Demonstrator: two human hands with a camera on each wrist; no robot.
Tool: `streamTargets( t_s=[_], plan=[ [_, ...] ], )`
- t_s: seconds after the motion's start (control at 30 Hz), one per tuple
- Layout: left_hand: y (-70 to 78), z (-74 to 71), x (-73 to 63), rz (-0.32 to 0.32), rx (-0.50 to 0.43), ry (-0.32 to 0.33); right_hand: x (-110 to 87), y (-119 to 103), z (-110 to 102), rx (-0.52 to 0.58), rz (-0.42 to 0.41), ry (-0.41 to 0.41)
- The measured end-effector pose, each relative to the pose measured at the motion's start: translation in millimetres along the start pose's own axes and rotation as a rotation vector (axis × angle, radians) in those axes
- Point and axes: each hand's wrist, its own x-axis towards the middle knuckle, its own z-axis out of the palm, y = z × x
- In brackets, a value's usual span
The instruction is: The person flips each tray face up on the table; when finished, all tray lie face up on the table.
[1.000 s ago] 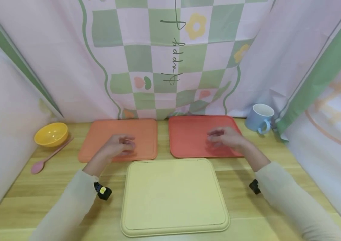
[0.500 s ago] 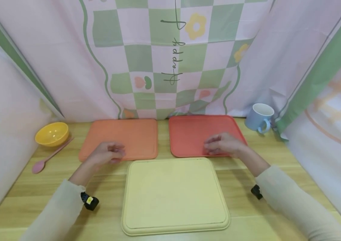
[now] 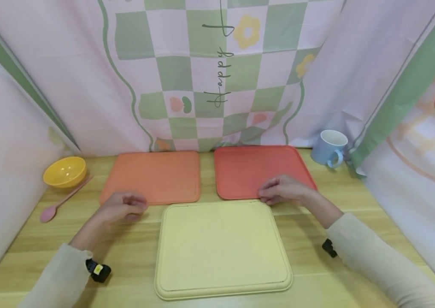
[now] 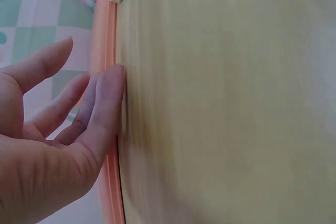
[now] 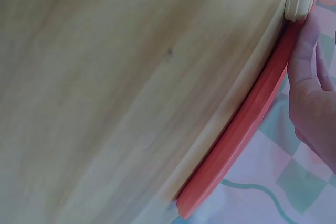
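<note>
My left hand (image 3: 121, 207) is by the front left part of an orange tray (image 3: 160, 175), fingers loosely bent and holding nothing. In the left wrist view, its fingertips (image 4: 109, 80) overlap the orange tray's edge (image 4: 112, 182); contact is unclear. My right hand (image 3: 284, 190) hovers or rests at the front edge of a red tray (image 3: 252, 169), near the far right corner of a pale yellow tray (image 3: 223, 250). The right wrist view shows the fingers (image 5: 304, 51) beside the red tray's rim (image 5: 247, 116), gripping nothing visible.
On the wooden table (image 3: 29, 256), a yellow bowl (image 3: 65, 172) and a pink spoon (image 3: 49, 213) lie at the left. A blue mug (image 3: 329, 149) stands at the back right. A patterned curtain (image 3: 210, 77) closes off the back and sides.
My left hand has moved left and nearer, from over the orange tray to its front edge. My right hand has come slightly nearer and left. The trays stay in place.
</note>
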Motion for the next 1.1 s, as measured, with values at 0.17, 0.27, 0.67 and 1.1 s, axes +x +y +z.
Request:
streamTargets(
  t_s=[0.17,0.27,0.67,1.1],
  plan=[
    [-5.9,-2.3,-4.5,-0.012,-0.017,-0.018,-2.8,3,-1,0.011,0.008,0.012],
    [-7.1,-1.3,-6.7,-0.015,-0.014,-0.017,-5.9,6,-2,0.018,0.015,0.015],
    [-7.6,2.4,-9.0,-0.027,-0.027,-0.034,-15.0,13,-10,-0.025,0.051,0.039],
    [-4.4,15.2,-7.8,-0.063,-0.017,-0.065,-22.1,17,-9,0.025,0.105,0.045]
  ],
)
